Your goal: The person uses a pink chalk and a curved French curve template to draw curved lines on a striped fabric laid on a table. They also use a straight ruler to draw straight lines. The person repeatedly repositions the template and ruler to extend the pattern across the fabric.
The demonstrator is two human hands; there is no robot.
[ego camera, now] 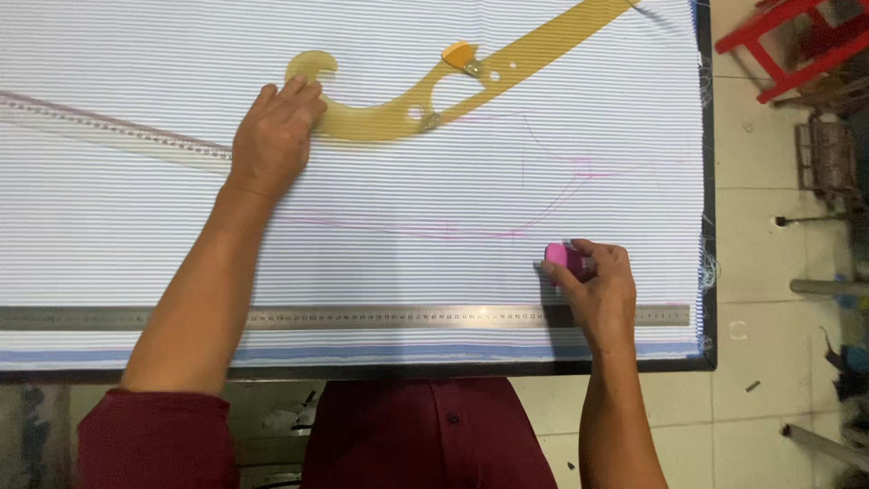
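My left hand (pixel 274 134) rests flat on the hooked end of a translucent yellow curved pattern ruler (pixel 425 95) that lies across the striped white fabric (pixel 407 181). My right hand (pixel 599 288) pinches a pink piece of tailor's chalk (pixel 559 257) just below faint pink lines drawn on the cloth (pixel 507 231). A small orange-handled tool (pixel 462 56) lies on the curved ruler.
A long steel ruler (pixel 362 317) lies along the near edge of the fabric. A clear straight ruler (pixel 109 131) runs off to the left. The table's dark right edge (pixel 709 226) borders a tiled floor with a red stool (pixel 787 41) and scraps.
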